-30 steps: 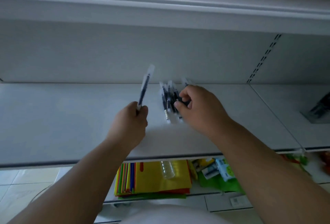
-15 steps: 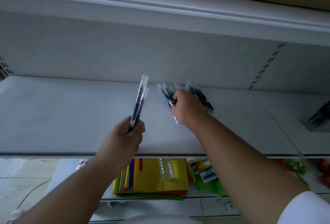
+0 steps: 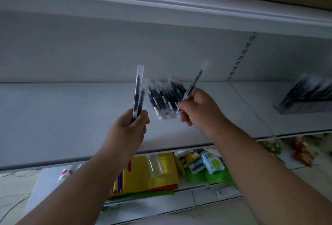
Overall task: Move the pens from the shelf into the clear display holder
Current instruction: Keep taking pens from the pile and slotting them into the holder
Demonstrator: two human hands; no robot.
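Several dark pens in clear wrappers (image 3: pixel 164 98) lie in a loose pile on the white shelf (image 3: pixel 71 117). My left hand (image 3: pixel 128 131) grips two wrapped pens (image 3: pixel 138 93) upright, just left of the pile. My right hand (image 3: pixel 199 111) pinches one wrapped pen (image 3: pixel 195 83) by its lower end and holds it tilted up above the right side of the pile. The clear display holder (image 3: pixel 305 97) stands blurred on the shelf at the far right, with dark pens in it.
A slotted upright (image 3: pixel 240 58) divides the back panel. Below the shelf lie stacked coloured sheets (image 3: pixel 150 176), a small clear bottle (image 3: pixel 154 164), green and white packets (image 3: pixel 212 163) and red items (image 3: pixel 301 151).
My right hand has lifted one pen off the pile and raised it to the right. My left hand still holds its two pens upright.
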